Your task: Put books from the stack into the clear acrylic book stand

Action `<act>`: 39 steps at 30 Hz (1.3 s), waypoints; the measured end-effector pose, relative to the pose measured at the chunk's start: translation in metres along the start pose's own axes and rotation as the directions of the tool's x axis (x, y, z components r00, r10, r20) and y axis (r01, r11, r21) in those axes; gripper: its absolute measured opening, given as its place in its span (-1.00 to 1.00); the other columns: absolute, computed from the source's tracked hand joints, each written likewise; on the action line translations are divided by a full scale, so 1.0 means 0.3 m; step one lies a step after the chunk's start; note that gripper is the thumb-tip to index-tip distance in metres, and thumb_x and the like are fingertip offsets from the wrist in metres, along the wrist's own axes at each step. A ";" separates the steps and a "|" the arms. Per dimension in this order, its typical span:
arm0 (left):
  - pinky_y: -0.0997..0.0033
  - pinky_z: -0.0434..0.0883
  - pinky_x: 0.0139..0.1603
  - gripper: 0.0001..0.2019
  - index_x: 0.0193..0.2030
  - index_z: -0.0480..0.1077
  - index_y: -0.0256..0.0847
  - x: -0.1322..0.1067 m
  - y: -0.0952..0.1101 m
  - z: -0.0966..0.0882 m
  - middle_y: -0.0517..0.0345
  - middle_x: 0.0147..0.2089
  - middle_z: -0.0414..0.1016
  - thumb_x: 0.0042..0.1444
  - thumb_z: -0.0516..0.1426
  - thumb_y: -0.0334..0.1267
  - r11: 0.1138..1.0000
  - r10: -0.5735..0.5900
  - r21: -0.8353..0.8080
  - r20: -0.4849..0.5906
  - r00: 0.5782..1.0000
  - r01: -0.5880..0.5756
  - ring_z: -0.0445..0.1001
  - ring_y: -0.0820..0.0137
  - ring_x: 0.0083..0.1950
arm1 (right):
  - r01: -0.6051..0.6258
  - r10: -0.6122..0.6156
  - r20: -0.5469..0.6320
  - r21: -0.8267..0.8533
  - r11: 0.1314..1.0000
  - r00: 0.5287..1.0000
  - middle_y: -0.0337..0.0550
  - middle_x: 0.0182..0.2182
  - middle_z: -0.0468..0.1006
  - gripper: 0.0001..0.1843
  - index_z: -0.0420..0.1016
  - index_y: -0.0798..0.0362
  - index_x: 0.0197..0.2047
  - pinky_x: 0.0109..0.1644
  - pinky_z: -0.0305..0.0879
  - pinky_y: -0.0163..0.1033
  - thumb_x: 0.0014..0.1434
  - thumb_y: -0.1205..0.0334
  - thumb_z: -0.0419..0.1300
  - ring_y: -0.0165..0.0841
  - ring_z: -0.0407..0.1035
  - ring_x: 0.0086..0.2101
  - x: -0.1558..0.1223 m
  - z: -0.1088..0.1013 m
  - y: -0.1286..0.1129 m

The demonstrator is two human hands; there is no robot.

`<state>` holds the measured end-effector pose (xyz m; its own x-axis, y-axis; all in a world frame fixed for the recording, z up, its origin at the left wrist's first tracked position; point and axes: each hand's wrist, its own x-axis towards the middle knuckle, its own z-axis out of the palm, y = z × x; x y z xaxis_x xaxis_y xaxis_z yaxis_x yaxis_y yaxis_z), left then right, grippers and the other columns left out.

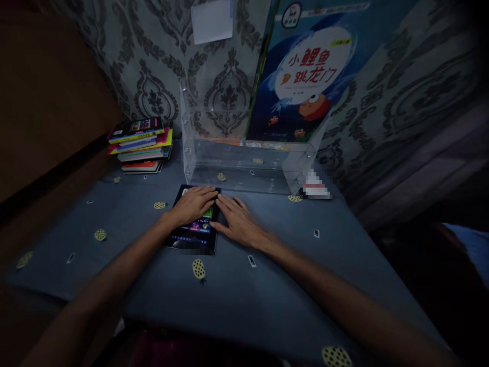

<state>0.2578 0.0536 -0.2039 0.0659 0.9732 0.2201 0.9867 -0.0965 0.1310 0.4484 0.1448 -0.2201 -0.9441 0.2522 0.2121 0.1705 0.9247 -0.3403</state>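
A dark book (194,239) with small coloured pictures on its cover lies flat on the table, in front of a clear plastic rack (244,176). My left hand (194,205) rests palm down across the upper part of the cover, fingers stretched to the right. At the book's right edge lies my right hand (239,221), flat with its fingers extended and its thumb over the cover. The fingertips of both hands come close together near the upper right corner. Part of the cover is hidden under the hands.
A large blue picture book (298,76) with orange fish stands upright in the rack. Several stacked books (141,145) sit at the back left. A blurred white and red object (316,186) lies right of the rack. Pineapple-patterned cloth covers the table (282,295); patterned wallpaper is behind.
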 end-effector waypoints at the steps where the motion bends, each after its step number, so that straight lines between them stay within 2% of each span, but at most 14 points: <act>1: 0.06 0.27 0.37 -0.59 0.32 0.35 -0.19 0.002 0.006 -0.002 -0.02 0.36 0.39 0.44 -0.06 -0.17 1.000 -0.003 0.012 0.009 1.000 0.003 0.34 0.19 0.38 | -0.008 0.008 0.004 -0.004 1.000 1.000 0.26 0.41 0.17 -0.20 0.18 0.25 0.42 0.47 -0.05 0.23 0.35 -0.18 0.04 -0.02 0.04 0.40 0.001 0.000 0.000; 7: 0.00 0.25 0.38 -0.57 0.34 0.32 -0.27 0.006 0.030 -0.012 -0.06 0.39 0.35 0.45 -0.08 -0.20 0.999 -0.020 0.038 0.051 0.999 0.018 0.32 0.14 0.39 | -0.012 0.012 0.026 -0.019 1.000 1.000 0.28 0.42 0.13 -0.19 0.17 0.30 0.42 0.47 -0.08 0.23 0.38 -0.19 0.00 -0.02 0.01 0.42 0.001 -0.004 -0.006; 13: 0.01 0.16 0.43 -0.56 0.39 0.26 -0.12 -0.008 0.009 -0.023 0.00 0.46 0.23 0.47 -0.12 -0.14 1.000 -0.012 -0.004 0.113 0.994 0.013 0.19 0.22 0.48 | 0.042 -0.042 0.011 0.000 0.999 0.999 0.19 0.42 0.16 -0.22 0.11 0.18 0.46 0.46 -0.06 0.26 0.41 -0.19 -0.05 -0.04 0.04 0.41 -0.069 -0.005 -0.029; 16: -0.01 0.14 0.43 -0.56 0.39 0.27 -0.11 -0.008 0.007 -0.024 0.01 0.48 0.20 0.47 -0.11 -0.14 1.000 -0.013 -0.004 0.138 0.990 0.014 0.16 0.20 0.49 | 0.089 -0.089 0.005 0.009 0.996 0.996 0.16 0.40 0.21 -0.25 0.13 0.14 0.46 0.45 -0.03 0.28 0.42 -0.18 -0.06 -0.04 0.08 0.39 -0.107 -0.004 -0.044; 19: -0.02 0.15 0.42 -0.57 0.36 0.30 -0.15 0.001 0.021 -0.025 -0.02 0.46 0.23 0.45 -0.07 -0.14 1.000 -0.012 0.010 0.127 0.992 0.011 0.21 0.16 0.46 | 0.104 -0.104 0.013 0.012 0.995 0.995 0.13 0.38 0.25 -0.29 0.16 0.11 0.45 0.45 -0.01 0.27 0.43 -0.17 -0.08 -0.07 0.11 0.38 -0.121 -0.005 -0.055; 25: 0.02 0.20 0.38 -0.57 0.33 0.33 -0.23 0.017 0.049 -0.032 -0.08 0.39 0.34 0.44 -0.06 -0.15 1.000 0.005 0.013 0.112 0.994 -0.006 0.30 0.17 0.40 | 0.080 -0.080 0.046 -0.003 0.997 0.996 0.15 0.39 0.24 -0.27 0.18 0.20 0.43 0.46 0.00 0.25 0.44 -0.17 -0.08 -0.08 0.09 0.39 -0.121 -0.012 -0.068; 32: -0.07 0.00 0.49 -0.57 0.37 0.29 -0.05 -0.012 0.000 -0.050 0.09 0.49 0.18 0.44 -0.09 -0.16 0.987 0.036 -0.162 0.206 0.978 -0.002 0.09 0.25 0.53 | 0.145 -0.145 0.007 0.028 0.989 0.989 0.05 0.34 0.34 -0.40 0.29 0.12 0.38 0.45 0.05 0.21 0.46 -0.08 -0.05 -0.14 0.18 0.35 -0.171 -0.019 -0.075; 35: -0.09 0.01 0.48 -0.59 0.34 0.33 -0.04 -0.022 0.002 -0.055 0.11 0.46 0.24 0.44 -0.08 -0.17 0.986 0.062 -0.165 0.201 0.978 -0.029 0.11 0.25 0.51 | 0.161 -0.161 -0.007 0.027 0.987 0.987 0.03 0.29 0.42 -0.44 0.34 0.10 0.35 0.43 0.10 0.20 0.47 -0.05 -0.04 -0.15 0.24 0.32 -0.175 -0.016 -0.072; 39: -0.12 0.09 0.43 -0.63 0.25 0.41 -0.18 -0.018 0.053 -0.058 -0.03 0.35 0.40 0.42 -0.03 -0.24 0.994 0.112 -0.031 0.134 0.985 -0.109 0.27 0.18 0.42 | 0.173 -0.173 -0.037 0.008 0.985 0.984 0.04 0.24 0.47 -0.48 0.37 0.09 0.32 0.39 0.17 0.22 0.46 -0.02 0.00 -0.13 0.28 0.29 -0.170 -0.010 -0.070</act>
<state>0.2705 0.0430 -0.1862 0.1951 0.9755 0.1020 0.9686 -0.2080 0.1365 0.4938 0.1134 -0.2209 -0.9482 0.0993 0.3016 0.0023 0.9520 -0.3061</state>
